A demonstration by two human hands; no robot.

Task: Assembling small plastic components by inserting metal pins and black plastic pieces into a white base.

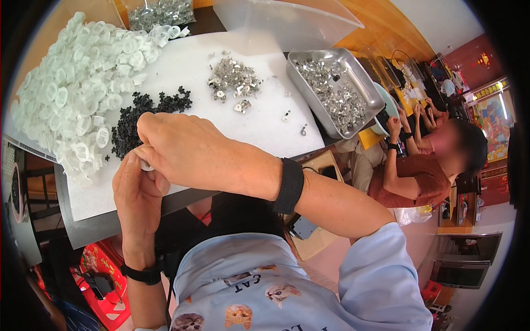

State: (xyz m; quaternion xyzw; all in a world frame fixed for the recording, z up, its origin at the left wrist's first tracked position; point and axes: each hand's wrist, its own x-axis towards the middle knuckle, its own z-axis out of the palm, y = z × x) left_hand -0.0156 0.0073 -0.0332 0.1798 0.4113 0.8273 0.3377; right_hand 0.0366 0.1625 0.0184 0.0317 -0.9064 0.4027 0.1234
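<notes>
My left hand and my right hand meet over the near left part of the white sheet. Between their closed fingertips shows a small whitish plastic part, mostly covered by the fingers. Whether my right fingers also pinch a smaller piece cannot be seen. Just beyond the hands lies a heap of small black plastic pieces. To the left rises a big pile of translucent white ring-shaped plastic parts. Small metal clips sit in a loose cluster farther right on the sheet.
A steel tray of metal pieces stands at the right. Behind the sheet are a clear plastic bag of metal parts and a clear plastic bin. A co-worker sits at the right. A red stool stands below left.
</notes>
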